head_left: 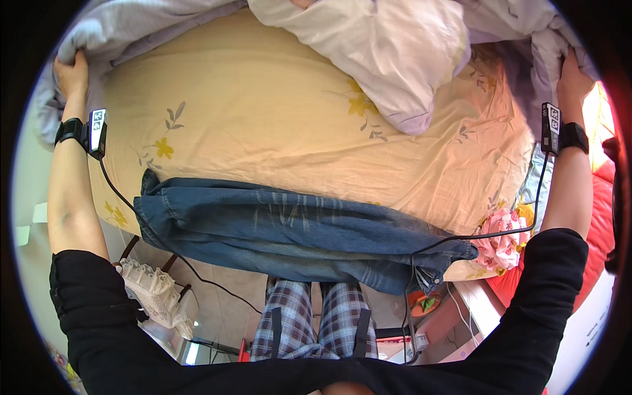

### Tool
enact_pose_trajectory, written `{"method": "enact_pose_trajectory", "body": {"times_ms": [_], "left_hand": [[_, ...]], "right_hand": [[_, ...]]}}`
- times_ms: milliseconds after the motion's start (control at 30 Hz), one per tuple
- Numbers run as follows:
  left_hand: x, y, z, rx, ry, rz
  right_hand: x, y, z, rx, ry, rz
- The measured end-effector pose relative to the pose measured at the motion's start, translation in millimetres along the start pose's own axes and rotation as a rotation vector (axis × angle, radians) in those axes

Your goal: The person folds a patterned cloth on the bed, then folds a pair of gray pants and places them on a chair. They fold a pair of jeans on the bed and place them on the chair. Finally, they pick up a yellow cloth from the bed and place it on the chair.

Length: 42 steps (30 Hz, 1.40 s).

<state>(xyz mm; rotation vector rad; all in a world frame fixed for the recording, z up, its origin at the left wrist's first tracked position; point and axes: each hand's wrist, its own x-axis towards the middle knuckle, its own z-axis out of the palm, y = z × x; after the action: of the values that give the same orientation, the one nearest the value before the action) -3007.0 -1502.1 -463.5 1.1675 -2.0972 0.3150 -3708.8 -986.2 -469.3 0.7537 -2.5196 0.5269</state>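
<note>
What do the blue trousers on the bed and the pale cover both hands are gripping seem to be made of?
The blue trousers look like denim: heavy, matte cloth with faded whitish streaks and stitched seams. The pale lilac cover, gripped by the left hand and the right hand, seems thin woven fabric, probably cotton, judging by its soft folds and matte surface.

Bed filling most of the view, covered by a pale yellow sheet printed with yellow flowers and grey leaves. Toward 6 o'clock, folded blue jeans laid across the near edge, overhanging it slightly. At 12 to 1 o'clock, pale pink pillow resting on the sheet. Along the far edge, 10 through 2 o'clock, lilac-grey duvet bunched up.
</note>
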Motion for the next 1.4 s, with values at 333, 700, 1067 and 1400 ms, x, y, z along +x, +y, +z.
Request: {"method": "enact_pose_trajectory", "body": {"times_ms": [333,700,1067,1400], "left_hand": [[-145,-6,-12,-0.081,-1.2,-0.615],[-158,13,-32,0.027,-1.113,-0.376],[-174,37,-64,-0.19,-1.338,-0.313],[-232,23,-176,0.305,-1.607,-0.991]], "right_hand": [[-149,-5,71,0.076,-1.069,0.023],[-258,-188,30,0.214,-1.128,-0.452],[-178,-78,105,0.297,-0.871,-0.408],[-366,167,-114,0.11,-0.826,0.389]]}}
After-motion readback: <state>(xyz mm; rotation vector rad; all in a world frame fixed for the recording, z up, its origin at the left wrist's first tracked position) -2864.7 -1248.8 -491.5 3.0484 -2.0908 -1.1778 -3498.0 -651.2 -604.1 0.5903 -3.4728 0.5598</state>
